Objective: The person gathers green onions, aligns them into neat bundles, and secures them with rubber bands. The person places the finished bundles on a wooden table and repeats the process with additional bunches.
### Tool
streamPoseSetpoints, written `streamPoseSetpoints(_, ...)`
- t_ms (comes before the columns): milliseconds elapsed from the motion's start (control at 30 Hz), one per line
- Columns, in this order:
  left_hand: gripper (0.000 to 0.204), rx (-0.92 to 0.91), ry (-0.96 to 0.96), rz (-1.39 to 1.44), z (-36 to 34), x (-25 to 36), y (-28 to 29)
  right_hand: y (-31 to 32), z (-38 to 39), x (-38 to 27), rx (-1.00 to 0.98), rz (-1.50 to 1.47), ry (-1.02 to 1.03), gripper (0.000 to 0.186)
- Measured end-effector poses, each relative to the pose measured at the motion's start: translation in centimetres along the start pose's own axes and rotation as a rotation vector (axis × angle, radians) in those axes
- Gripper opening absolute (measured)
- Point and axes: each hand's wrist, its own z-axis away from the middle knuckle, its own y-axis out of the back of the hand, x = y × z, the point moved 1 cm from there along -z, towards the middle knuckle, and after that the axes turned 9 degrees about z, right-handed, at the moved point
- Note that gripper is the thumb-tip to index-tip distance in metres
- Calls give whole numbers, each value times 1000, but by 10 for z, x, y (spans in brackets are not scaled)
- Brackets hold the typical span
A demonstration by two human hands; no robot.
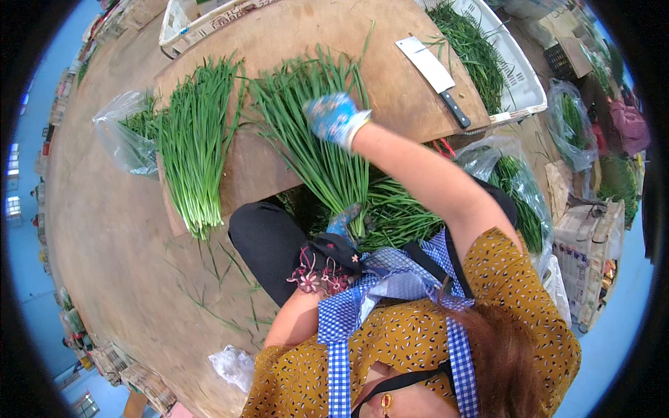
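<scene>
My left hand (341, 223), in a blue glove, is closed round the lower ends of a loose bunch of garlic chives (317, 143), close to my lap. The leaves fan out away from me over a brown wooden board (261, 164). Over the right side of that bunch is my right hand (333, 120), in a blue patterned glove; motion smears its fingers, so their grip is unclear. A second bunch of garlic chives (197, 143) lies to the left, its pale ends toward me. More garlic chives (397, 216) are heaped by my lap.
A cleaver (426, 66) with a black handle lies at the board's right. Beyond it stands a white plastic crate (526, 80) of greens. Clear plastic bags (125, 136) sit on both sides, and another white crate (202, 28) is at the far edge. Scraps litter the floor.
</scene>
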Motion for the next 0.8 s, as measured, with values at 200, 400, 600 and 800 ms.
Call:
streamPoseSetpoints(200, 22, -121, -36, 68, -4, 2, 8, 45, 61, 157, 393, 49, -475, 21)
streamPoseSetpoints(400, 23, -116, 1, 50, 3, 2, -2, -11, 180, 73, -92, 30, -346, 28)
streamPoseSetpoints(600, 26, -40, -53, -440, 9, -7, -3, -19, 192, -67, -318, -1150, -728, 88)
streamPoseSetpoints(800, 31, -78, -5, -912, 41, -15, -25, 18, 169, -82, -305, -873, -585, 100)
